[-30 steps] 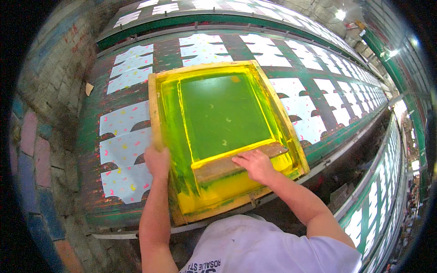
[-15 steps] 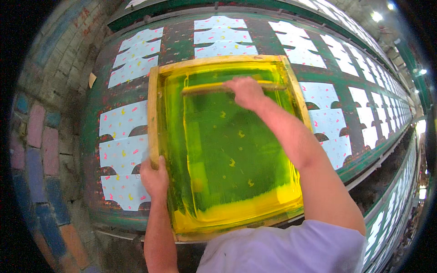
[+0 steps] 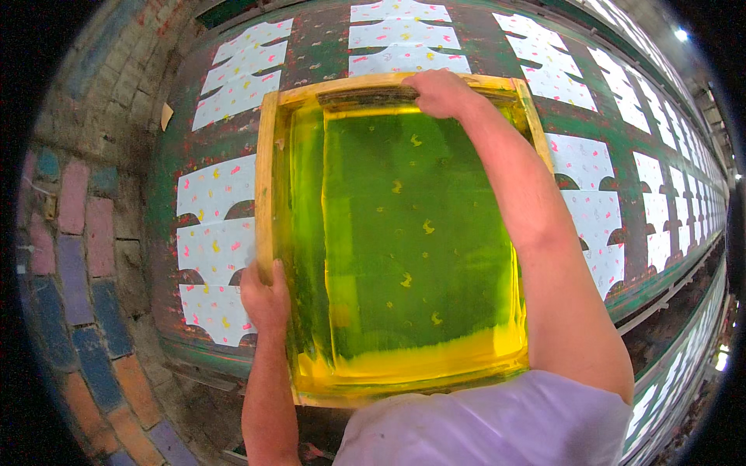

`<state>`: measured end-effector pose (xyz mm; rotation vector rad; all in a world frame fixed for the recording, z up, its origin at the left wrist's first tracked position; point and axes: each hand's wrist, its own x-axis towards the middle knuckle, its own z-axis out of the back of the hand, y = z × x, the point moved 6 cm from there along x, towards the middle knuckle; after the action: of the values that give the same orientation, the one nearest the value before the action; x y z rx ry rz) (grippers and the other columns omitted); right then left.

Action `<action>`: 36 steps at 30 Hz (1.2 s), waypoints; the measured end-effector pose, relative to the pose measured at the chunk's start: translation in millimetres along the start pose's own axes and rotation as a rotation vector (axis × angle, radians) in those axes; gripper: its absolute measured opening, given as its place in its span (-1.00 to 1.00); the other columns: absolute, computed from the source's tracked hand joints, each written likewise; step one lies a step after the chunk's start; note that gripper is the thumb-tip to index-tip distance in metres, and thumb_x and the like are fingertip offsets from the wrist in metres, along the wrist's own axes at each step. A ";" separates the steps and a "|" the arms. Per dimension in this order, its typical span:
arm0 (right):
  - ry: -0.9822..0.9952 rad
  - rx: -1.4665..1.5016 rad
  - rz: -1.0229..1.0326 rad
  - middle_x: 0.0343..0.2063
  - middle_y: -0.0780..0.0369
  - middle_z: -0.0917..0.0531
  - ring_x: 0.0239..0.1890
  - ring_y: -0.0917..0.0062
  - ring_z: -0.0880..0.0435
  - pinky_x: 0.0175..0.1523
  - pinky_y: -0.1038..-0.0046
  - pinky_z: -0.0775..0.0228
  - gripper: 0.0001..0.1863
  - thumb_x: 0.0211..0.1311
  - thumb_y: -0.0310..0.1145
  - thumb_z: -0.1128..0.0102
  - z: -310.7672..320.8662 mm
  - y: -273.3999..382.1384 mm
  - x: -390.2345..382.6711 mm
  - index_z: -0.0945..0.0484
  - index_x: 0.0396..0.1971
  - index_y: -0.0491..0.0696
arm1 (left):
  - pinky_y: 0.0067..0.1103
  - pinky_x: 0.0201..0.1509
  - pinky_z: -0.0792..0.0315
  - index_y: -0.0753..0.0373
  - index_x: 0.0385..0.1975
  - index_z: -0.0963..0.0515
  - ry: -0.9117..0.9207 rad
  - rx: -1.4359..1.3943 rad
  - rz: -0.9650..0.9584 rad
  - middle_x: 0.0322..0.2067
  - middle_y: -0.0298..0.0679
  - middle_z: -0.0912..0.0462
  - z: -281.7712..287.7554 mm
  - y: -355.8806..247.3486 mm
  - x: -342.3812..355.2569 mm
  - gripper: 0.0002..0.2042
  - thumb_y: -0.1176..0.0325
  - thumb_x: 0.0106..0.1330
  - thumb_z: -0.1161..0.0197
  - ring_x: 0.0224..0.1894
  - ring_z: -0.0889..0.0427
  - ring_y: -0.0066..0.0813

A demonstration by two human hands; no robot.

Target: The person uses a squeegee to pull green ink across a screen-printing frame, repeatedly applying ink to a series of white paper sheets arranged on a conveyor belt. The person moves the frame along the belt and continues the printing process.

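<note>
A wooden-framed printing screen (image 3: 266, 171) lies on the long table in front of me, its green mesh (image 3: 435, 225) marked with small yellow motifs. Yellow ink (image 3: 435, 353) pools along the near end and streaks both sides. My left hand (image 3: 266, 297) grips the left rail near its lower part, thumb on the inner side. At the far rail, my right hand (image 3: 444, 93) is closed with its fingers over the wood. Just inside that rail rests the squeegee (image 3: 361, 99), a long dark strip edged with yellow ink; the hand partly covers it, and whether it also touches it is unclear.
White fabric pieces (image 3: 216, 182) with small pink and yellow prints lie in rows on the green, stained table (image 3: 322, 54). More rows stretch away to the right. A worn brick wall (image 3: 101, 225) with painted blocks stands to the left.
My right hand has pushed the squeegee from the mesh up to the far rail and now closes over that rail. My left hand stays on the left rail. The whole view has shifted slightly.
</note>
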<state>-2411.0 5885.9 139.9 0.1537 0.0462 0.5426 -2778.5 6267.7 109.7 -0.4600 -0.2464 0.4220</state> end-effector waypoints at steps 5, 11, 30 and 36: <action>0.161 0.008 0.027 0.14 -0.03 -0.81 0.18 0.01 -0.81 0.32 -0.03 -0.65 -0.37 0.26 -0.49 -0.19 6.0 37.2 -47.5 -0.69 0.36 0.15 | -0.07 0.12 -0.55 0.40 -0.01 -0.70 0.009 -0.101 -0.039 -0.13 0.14 -0.75 6.2 -9.5 0.2 -0.65 0.17 0.52 -0.43 -0.02 -0.70 0.24; 0.271 0.047 0.014 0.04 0.02 -0.83 0.12 0.02 -0.83 0.25 -0.05 -0.69 -0.46 0.22 -0.49 -0.25 3.3 112.0 -166.5 -0.73 0.23 0.12 | -0.02 0.12 -0.56 0.43 -0.01 -0.70 -0.004 -0.017 -0.047 -0.11 0.18 -0.77 13.3 -11.9 -1.1 -0.59 0.11 0.52 -0.42 0.00 -0.72 0.32; 0.130 0.151 0.096 0.00 0.08 -0.77 0.16 0.07 -0.73 0.31 0.07 -0.59 -0.47 0.21 -0.27 -0.51 -19.5 309.9 -470.0 -0.75 0.23 0.05 | 0.02 0.28 -0.61 0.36 0.18 -0.62 0.118 0.090 -0.055 0.11 0.15 -0.71 15.4 -4.6 -12.8 -0.51 0.03 0.52 -0.37 0.22 -0.68 0.23; 0.041 0.193 0.201 0.17 0.05 -0.72 0.27 0.01 -0.67 0.37 -0.01 -0.52 -0.27 0.31 0.17 -0.51 -28.6 313.8 -498.3 -0.68 0.31 -0.03 | 0.01 0.24 -0.63 0.35 0.18 -0.61 0.056 0.185 -0.079 0.09 0.16 -0.72 7.5 -6.7 -14.5 -0.53 0.02 0.59 -0.28 0.18 -0.71 0.25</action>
<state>-2999.9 5897.0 162.8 0.3378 0.1243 0.7426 -2791.5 6258.7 117.5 -0.2789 -0.1688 0.3500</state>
